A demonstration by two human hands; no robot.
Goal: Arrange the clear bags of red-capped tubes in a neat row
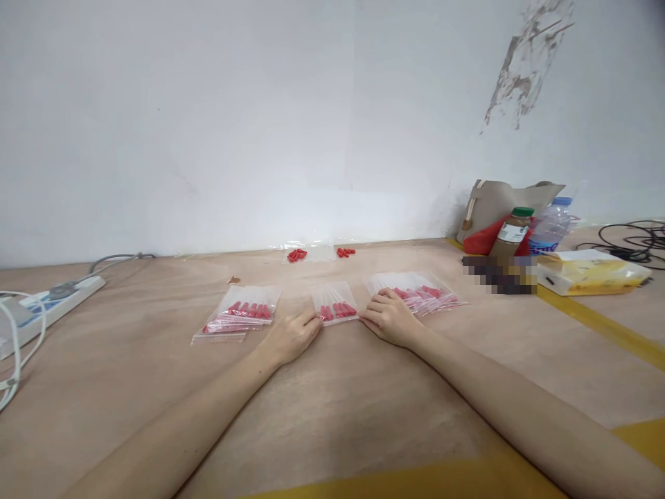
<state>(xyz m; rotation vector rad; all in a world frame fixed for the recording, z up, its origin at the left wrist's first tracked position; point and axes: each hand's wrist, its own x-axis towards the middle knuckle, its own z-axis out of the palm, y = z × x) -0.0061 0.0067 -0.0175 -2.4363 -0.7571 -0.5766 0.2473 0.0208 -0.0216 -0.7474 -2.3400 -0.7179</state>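
Observation:
A small clear plastic zip bag (331,294) lies flat between my hands, with several red tapered pieces (339,310) in a row along its near edge. The fingers of my left hand (297,336) are closed on its near left corner. At the near right corner, my right hand (388,319) pinches the bag with thumb and fingers. Beside my left hand is a stack of similar filled bags (244,305). Another fanned stack of filled bags (423,294) lies just beyond my right hand, partly hidden by it.
Near the wall lie loose red pieces (296,256) on clear plastic. A power strip (57,305) with white cables is at left. At right stand a grey bag (503,201), a green-capped bottle (512,235), a clear bottle (553,225), a yellow-white packet (592,272) and black cables (641,239).

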